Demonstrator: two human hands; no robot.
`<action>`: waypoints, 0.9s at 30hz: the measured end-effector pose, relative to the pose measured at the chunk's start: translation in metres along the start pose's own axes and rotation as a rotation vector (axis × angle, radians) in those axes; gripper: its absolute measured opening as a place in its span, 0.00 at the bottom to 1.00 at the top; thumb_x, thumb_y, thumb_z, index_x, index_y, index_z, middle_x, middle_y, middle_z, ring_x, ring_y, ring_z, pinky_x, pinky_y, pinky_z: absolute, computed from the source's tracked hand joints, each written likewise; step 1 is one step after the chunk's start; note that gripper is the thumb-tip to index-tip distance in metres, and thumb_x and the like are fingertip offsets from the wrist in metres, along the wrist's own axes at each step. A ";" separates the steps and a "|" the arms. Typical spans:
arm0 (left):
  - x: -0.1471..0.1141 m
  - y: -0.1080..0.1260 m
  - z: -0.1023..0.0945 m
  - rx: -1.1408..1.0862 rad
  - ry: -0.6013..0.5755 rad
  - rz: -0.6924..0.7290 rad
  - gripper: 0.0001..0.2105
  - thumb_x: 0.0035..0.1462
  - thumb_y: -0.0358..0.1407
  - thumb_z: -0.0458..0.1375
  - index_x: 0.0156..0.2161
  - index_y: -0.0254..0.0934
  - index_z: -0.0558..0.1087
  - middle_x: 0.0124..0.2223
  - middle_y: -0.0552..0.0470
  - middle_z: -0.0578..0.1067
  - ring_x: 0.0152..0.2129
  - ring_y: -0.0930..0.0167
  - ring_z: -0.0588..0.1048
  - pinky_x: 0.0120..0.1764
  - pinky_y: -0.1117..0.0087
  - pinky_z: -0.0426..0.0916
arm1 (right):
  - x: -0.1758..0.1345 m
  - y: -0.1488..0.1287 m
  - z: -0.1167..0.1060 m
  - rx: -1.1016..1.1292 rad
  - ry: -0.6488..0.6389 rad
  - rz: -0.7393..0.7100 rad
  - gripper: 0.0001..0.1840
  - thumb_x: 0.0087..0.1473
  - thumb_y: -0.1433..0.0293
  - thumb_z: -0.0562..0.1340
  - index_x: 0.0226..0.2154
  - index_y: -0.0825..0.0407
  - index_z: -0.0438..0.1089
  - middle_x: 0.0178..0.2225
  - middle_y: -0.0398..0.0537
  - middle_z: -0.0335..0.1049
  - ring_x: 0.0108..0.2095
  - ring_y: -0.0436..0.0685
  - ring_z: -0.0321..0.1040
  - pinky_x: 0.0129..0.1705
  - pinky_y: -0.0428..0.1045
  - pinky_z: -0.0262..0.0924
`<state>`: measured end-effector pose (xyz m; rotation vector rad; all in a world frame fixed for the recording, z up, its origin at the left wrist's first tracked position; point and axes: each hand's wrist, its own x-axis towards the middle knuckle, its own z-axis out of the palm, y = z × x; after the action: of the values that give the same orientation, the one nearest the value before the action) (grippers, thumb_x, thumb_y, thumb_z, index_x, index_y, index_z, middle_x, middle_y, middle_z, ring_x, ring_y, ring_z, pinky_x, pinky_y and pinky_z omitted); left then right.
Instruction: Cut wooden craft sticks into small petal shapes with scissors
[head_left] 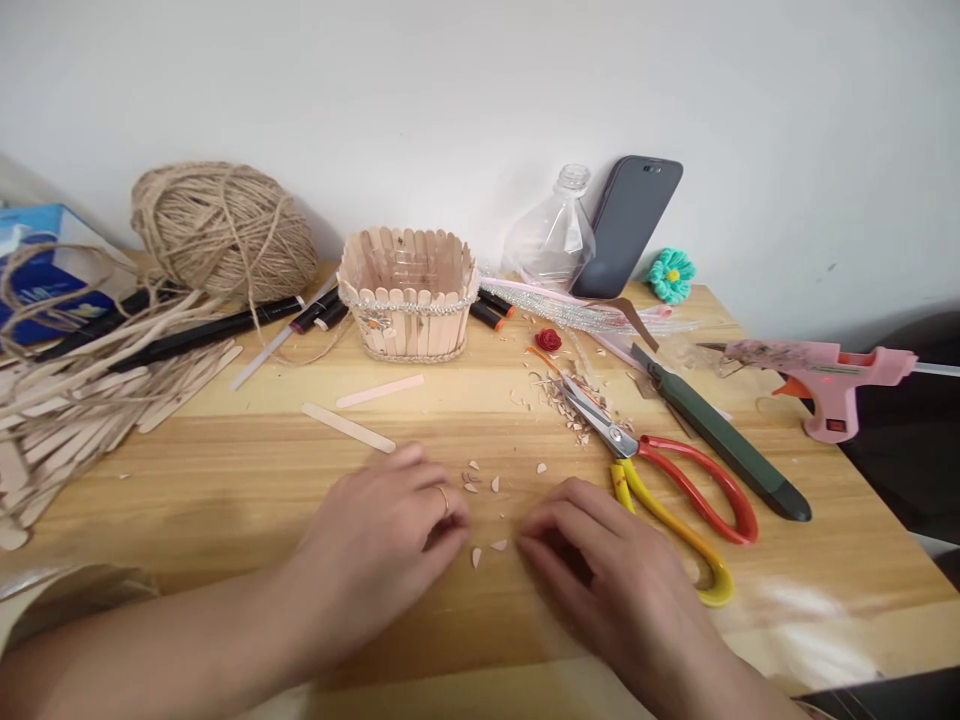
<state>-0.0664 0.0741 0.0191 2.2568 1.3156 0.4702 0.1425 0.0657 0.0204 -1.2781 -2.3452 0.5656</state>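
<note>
Your basket of craft sticks stands in the upper middle of the frame, and its body looks built: sticks line the front and both ends, their rounded tops making the rim. A shiny bead trim crosses the front, twine edging follows the base, and a small ornament with an orange spot sits at the front left. Whether the trim carries on around the back, you cannot tell from here.

Some material lies unattached. Two loose sticks rest on the desk at centre left, the lower one just beside your left hand. A red rose and a green flower lie apart from the basket, to its right. The heap of shavings and the pale half-round scraps in the lower middle suggest that some stick ends are already clipped.

Your left fingers are curled, with a narrow gap at most at the tips; your right hand is bent much the same way, near the scraps. You cannot tell whether either pinches something small. The scissors lie beside your right hand, while the glue gun sits at the right of the frame.
</note>
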 end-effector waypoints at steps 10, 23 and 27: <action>-0.003 -0.001 -0.001 -0.034 0.070 0.113 0.07 0.57 0.28 0.53 0.29 0.36 0.72 0.28 0.53 0.75 0.29 0.68 0.67 0.30 0.68 0.61 | 0.005 -0.006 0.000 0.038 -0.066 -0.075 0.09 0.58 0.75 0.56 0.29 0.53 0.70 0.28 0.47 0.66 0.29 0.54 0.64 0.29 0.47 0.58; -0.007 -0.011 -0.007 -0.053 0.118 0.041 0.07 0.56 0.29 0.54 0.29 0.37 0.72 0.28 0.54 0.74 0.30 0.70 0.67 0.32 0.69 0.60 | 0.009 -0.006 -0.001 -0.064 -0.115 -0.198 0.10 0.58 0.76 0.55 0.29 0.55 0.69 0.27 0.47 0.66 0.28 0.55 0.61 0.28 0.49 0.56; -0.007 -0.012 -0.008 -0.029 0.104 0.014 0.06 0.56 0.29 0.55 0.29 0.38 0.72 0.28 0.54 0.75 0.30 0.69 0.67 0.33 0.69 0.61 | 0.011 -0.007 -0.002 -0.087 -0.149 -0.198 0.10 0.58 0.77 0.55 0.28 0.54 0.69 0.28 0.47 0.66 0.29 0.55 0.62 0.29 0.49 0.57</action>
<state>-0.0828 0.0748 0.0189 2.2455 1.3357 0.6145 0.1334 0.0717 0.0275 -1.0549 -2.6082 0.5166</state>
